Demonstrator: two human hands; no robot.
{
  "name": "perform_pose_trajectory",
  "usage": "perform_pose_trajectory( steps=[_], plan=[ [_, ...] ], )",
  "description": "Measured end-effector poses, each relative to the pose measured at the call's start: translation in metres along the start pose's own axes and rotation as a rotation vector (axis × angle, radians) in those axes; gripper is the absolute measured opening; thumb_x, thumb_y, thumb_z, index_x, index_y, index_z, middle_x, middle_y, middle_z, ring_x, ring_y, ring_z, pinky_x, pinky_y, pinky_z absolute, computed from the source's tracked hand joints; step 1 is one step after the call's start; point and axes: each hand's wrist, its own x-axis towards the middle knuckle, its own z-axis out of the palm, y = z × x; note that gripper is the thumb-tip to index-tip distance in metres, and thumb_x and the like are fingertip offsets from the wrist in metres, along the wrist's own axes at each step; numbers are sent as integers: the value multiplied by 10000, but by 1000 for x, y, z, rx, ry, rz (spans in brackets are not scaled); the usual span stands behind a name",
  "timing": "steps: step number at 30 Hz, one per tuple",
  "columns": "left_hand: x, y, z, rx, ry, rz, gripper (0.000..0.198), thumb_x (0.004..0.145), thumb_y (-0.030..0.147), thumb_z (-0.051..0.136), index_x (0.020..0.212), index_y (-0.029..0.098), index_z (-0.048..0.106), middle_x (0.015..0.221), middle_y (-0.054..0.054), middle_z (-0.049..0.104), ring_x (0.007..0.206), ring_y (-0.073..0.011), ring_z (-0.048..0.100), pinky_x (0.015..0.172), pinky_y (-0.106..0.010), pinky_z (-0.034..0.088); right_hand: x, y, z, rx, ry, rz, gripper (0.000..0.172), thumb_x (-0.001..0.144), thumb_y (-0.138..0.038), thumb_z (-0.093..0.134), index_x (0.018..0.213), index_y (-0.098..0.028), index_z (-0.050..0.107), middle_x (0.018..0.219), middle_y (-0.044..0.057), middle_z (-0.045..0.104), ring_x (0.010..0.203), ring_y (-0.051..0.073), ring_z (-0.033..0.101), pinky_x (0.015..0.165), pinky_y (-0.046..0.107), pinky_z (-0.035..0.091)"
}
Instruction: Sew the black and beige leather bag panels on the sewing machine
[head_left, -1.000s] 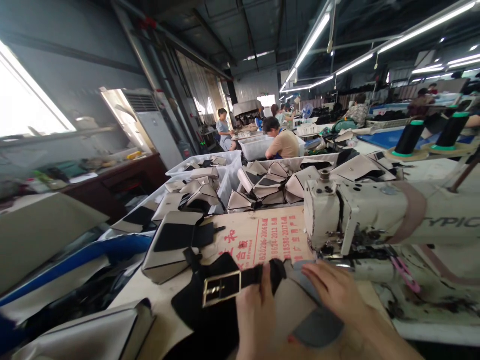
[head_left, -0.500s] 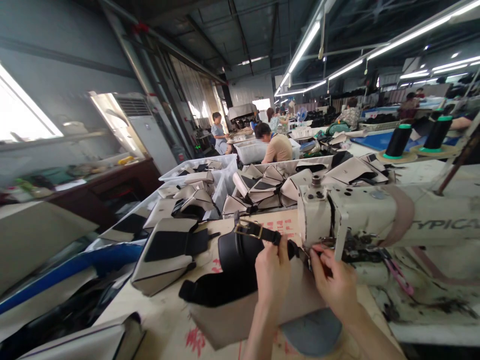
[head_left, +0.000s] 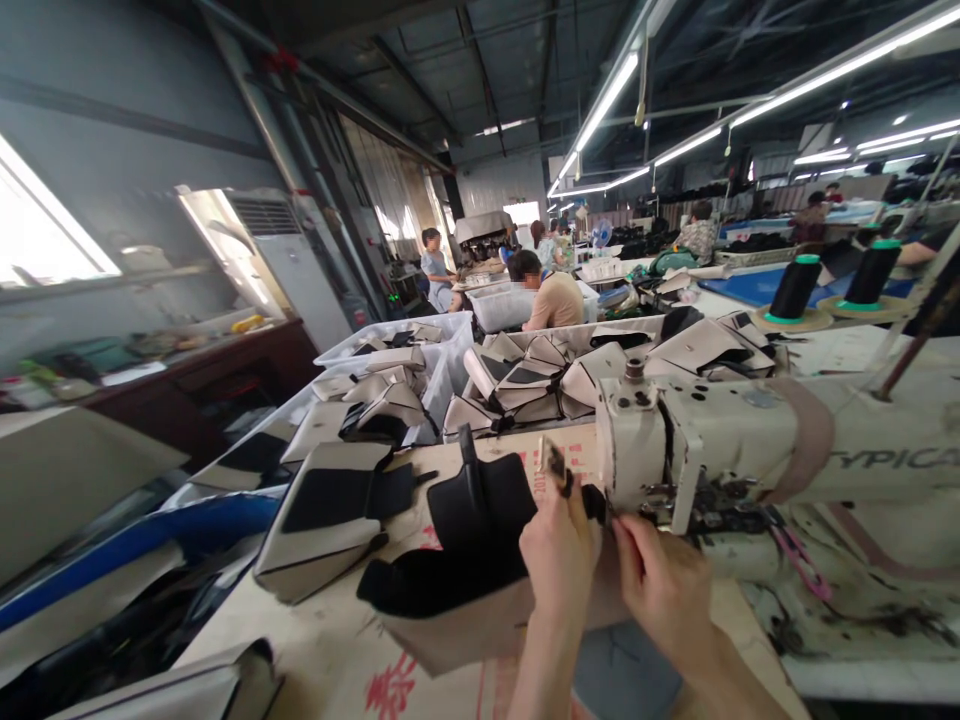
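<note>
My left hand is closed on a short black strap whose gold buckle sticks up above the fingers. Close beside it, my right hand pinches at the strap's far end, just under the head of a sewing machine; what lies between its fingertips is too small to make out. Below both hands a beige and black bag lies on the work table, its black flap at the back. A grey rounded piece shows under my right wrist.
Another beige and black bag lies to the left on the table. White bins full of bag pieces stand behind. Two black thread cones sit beyond the machine. A co-worker in a tan shirt bends over a bin.
My left hand has turned the strap, so the buckle now points upward instead of lying out to the left. My right hand has dropped slightly, its fingers lower by the machine head.
</note>
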Motion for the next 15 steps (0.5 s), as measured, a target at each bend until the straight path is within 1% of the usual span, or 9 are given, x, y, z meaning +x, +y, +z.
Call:
perform_pose_trajectory(
  steps=[2, 4, 6, 8, 10, 11, 13, 15],
  plan=[
    [-12, -12, 1, -54, -27, -53, 466, 911, 372, 263, 869, 131, 660, 712, -118, 672, 649, -218, 628, 553, -268, 345, 2, 0, -3, 23, -76, -9, 126, 885, -191, 432, 875, -162, 554, 576, -1, 589, 478, 114, 537, 505, 246, 324],
    [-22, -18, -5, -145, -45, -74, 515, 907, 420, 249, 803, 139, 668, 718, -114, 675, 663, -213, 626, 571, -261, 366, 7, 1, -6, 23, -137, -27, 135, 883, -176, 407, 839, -169, 534, 542, -17, 551, 467, 108, 519, 492, 244, 297],
    [-29, -19, -11, -230, -54, -74, 537, 896, 463, 250, 764, 145, 664, 739, -107, 678, 689, -208, 626, 596, -253, 384, 13, 3, -7, -5, -204, -65, 129, 857, -130, 396, 818, -171, 512, 542, -18, 539, 473, 107, 511, 487, 244, 278],
    [-30, -18, -15, -247, -37, -84, 542, 886, 481, 257, 732, 146, 655, 719, -106, 673, 688, -208, 622, 611, -255, 392, 12, 5, -7, -48, -332, -126, 148, 809, -68, 402, 844, -168, 505, 616, 9, 573, 541, 125, 537, 505, 244, 286],
    [-28, -20, -14, -199, -21, -112, 530, 877, 479, 274, 703, 141, 643, 668, -111, 656, 640, -207, 612, 589, -262, 387, 1, 6, -5, -63, -476, -187, 203, 757, -18, 424, 861, -171, 508, 684, 32, 598, 616, 151, 561, 535, 250, 311],
    [-26, -24, -14, -171, -34, -125, 511, 872, 469, 285, 710, 140, 641, 639, -108, 645, 609, -205, 605, 565, -263, 381, -9, 6, -3, -55, -530, -210, 218, 735, -4, 441, 851, -174, 510, 690, 32, 601, 627, 158, 565, 544, 254, 322],
    [-27, -38, -14, -148, -98, -140, 466, 857, 449, 308, 738, 150, 645, 586, -89, 624, 561, -197, 593, 530, -259, 377, -32, 4, 0, -28, -581, -231, 220, 700, 10, 471, 799, -184, 505, 657, 9, 594, 599, 157, 562, 541, 257, 335],
    [-35, -56, -20, -179, -157, -157, 450, 834, 465, 329, 705, 174, 646, 558, -70, 615, 557, -196, 593, 538, -256, 403, -51, 0, 0, 25, -582, -191, 195, 710, -7, 479, 778, -190, 495, 658, -8, 593, 598, 152, 564, 541, 251, 351]
  ],
)
